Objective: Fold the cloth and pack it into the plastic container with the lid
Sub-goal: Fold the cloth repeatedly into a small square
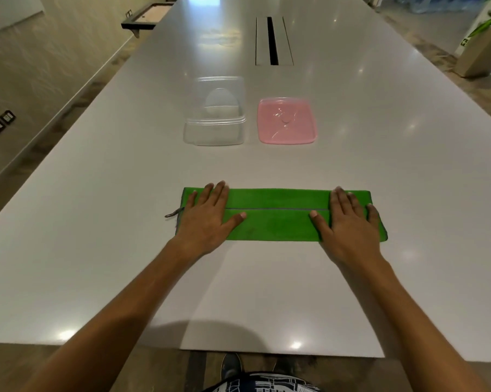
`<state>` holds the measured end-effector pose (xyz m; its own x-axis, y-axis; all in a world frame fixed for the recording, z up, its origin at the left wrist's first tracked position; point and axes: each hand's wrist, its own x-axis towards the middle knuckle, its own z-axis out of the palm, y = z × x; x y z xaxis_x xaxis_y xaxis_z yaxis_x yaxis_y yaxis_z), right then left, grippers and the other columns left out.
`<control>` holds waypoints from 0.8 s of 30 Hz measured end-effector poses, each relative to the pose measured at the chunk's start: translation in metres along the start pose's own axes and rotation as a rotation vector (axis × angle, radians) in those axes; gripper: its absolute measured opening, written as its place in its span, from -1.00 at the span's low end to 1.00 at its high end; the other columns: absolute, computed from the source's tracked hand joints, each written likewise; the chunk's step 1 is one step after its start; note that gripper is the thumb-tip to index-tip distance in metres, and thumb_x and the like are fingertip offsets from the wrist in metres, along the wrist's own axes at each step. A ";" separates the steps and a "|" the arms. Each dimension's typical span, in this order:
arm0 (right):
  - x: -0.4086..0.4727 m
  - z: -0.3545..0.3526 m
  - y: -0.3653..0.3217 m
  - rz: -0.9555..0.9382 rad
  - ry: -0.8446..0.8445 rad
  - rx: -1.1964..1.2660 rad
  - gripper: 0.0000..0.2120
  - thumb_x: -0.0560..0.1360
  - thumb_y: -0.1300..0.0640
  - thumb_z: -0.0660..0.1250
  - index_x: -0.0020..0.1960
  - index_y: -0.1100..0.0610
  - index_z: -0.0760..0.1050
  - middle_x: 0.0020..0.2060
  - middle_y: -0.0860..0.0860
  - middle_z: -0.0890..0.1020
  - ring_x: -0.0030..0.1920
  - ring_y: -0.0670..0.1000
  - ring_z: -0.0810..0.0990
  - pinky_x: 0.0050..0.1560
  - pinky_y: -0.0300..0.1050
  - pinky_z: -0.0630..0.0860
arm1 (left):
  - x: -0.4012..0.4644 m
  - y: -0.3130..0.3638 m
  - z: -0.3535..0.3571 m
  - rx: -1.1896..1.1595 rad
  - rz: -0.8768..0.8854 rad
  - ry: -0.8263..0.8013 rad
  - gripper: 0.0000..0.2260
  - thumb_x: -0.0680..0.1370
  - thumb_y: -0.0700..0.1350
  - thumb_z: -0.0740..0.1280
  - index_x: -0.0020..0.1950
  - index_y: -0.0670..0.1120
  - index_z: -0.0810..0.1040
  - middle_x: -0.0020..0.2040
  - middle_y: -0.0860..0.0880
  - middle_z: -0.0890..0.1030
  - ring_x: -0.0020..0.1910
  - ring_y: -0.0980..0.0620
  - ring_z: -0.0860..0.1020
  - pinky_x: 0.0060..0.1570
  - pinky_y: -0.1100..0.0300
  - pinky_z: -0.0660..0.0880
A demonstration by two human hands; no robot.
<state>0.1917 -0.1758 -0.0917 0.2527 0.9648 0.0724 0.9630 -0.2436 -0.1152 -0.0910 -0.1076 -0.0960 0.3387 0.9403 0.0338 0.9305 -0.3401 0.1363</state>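
Observation:
A green cloth [278,215] lies folded into a long narrow strip on the white table [267,292], a grey-trimmed edge running along its middle. My left hand [207,219] presses flat on the strip's left end, fingers straight. On its right end my right hand [349,224] lies flat the same way. A grey loop tag [173,213] sticks out at the cloth's left edge. Beyond the cloth stands the clear plastic container [214,111], open and with nothing inside. Its pink lid [286,121] lies flat on the table just right of it.
A cable slot [272,41] is cut into the table farther back. The table's near edge runs just in front of my body. A planter box [482,52] stands on the floor at the right, a dark tray [145,15] at the far left.

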 end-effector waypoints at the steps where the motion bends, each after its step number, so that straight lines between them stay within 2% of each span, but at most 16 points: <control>1: 0.001 -0.001 0.005 0.022 0.001 0.003 -0.21 0.47 -0.37 -0.27 0.54 0.07 -0.01 0.55 -0.03 0.10 0.53 0.01 0.04 0.49 0.16 -0.07 | 0.000 -0.001 -0.001 0.001 -0.008 0.005 -0.16 0.41 0.44 -0.28 0.55 -0.04 -0.02 0.58 0.03 0.04 0.55 0.02 -0.01 0.49 -0.07 -0.08; 7: 0.000 -0.007 0.024 0.155 0.003 0.022 -0.20 0.47 -0.40 -0.15 0.53 0.10 0.00 0.55 0.02 0.08 0.53 0.06 -0.01 0.45 0.22 0.02 | -0.001 -0.004 -0.003 0.003 -0.040 0.004 -0.14 0.41 0.44 -0.29 0.55 -0.07 -0.03 0.58 0.00 0.04 0.55 -0.01 -0.03 0.50 -0.09 -0.10; 10: 0.000 -0.013 0.027 0.236 0.054 0.051 -0.17 0.46 -0.40 -0.06 0.51 0.16 0.06 0.49 0.13 0.21 0.47 0.16 0.15 0.34 0.23 0.18 | 0.002 -0.001 -0.005 -0.012 -0.068 0.001 -0.14 0.42 0.43 -0.29 0.55 -0.10 -0.02 0.58 -0.03 0.02 0.55 -0.02 -0.07 0.49 -0.12 -0.13; 13: 0.004 -0.022 0.031 0.322 0.110 0.041 -0.20 0.47 -0.35 0.07 0.45 0.25 0.16 0.33 0.24 0.39 0.30 0.26 0.34 0.16 0.21 0.33 | 0.006 0.007 -0.007 -0.043 -0.055 0.017 -0.16 0.44 0.42 -0.27 0.54 -0.10 -0.02 0.58 -0.06 0.01 0.55 -0.02 -0.10 0.48 -0.12 -0.16; 16: 0.012 -0.030 0.035 0.345 0.087 0.045 -0.33 0.47 -0.25 0.17 0.28 0.31 0.33 0.18 0.29 0.45 0.18 0.30 0.40 -0.01 0.16 0.40 | 0.012 0.023 -0.009 -0.070 -0.009 0.020 -0.17 0.44 0.42 -0.27 0.54 -0.09 -0.01 0.58 -0.06 0.01 0.55 -0.03 -0.10 0.47 -0.12 -0.18; 19: 0.022 -0.035 0.036 0.369 0.013 0.132 -0.50 0.46 -0.14 0.25 0.11 0.29 0.44 0.05 0.26 0.50 0.10 0.29 0.44 -0.14 0.05 0.37 | 0.018 0.043 -0.007 -0.085 0.037 0.010 -0.20 0.46 0.40 -0.24 0.55 -0.08 0.00 0.58 -0.05 0.00 0.55 -0.02 -0.10 0.47 -0.14 -0.17; 22: 0.028 -0.038 0.032 0.389 0.000 0.262 -0.71 0.40 -0.01 0.30 -0.14 0.24 0.45 -0.18 0.19 0.56 -0.13 0.24 0.51 -0.28 -0.07 0.35 | 0.020 0.062 -0.004 -0.086 0.087 -0.014 -0.23 0.48 0.39 -0.22 0.55 -0.07 -0.03 0.58 -0.04 -0.01 0.55 -0.02 -0.11 0.47 -0.15 -0.17; 24: 0.029 -0.041 0.029 0.389 0.012 0.325 -0.78 0.36 0.07 0.33 -0.23 0.24 0.45 -0.25 0.19 0.57 -0.28 0.19 0.48 -0.35 -0.11 0.30 | 0.022 0.073 -0.002 -0.085 0.114 -0.023 -0.24 0.50 0.38 -0.20 0.55 -0.07 -0.04 0.58 -0.03 -0.02 0.55 -0.02 -0.11 0.47 -0.16 -0.17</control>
<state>0.2306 -0.1585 -0.0520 0.5902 0.8068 -0.0257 0.7188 -0.5398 -0.4382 -0.0162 -0.1113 -0.0834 0.4459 0.8945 0.0315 0.8708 -0.4416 0.2162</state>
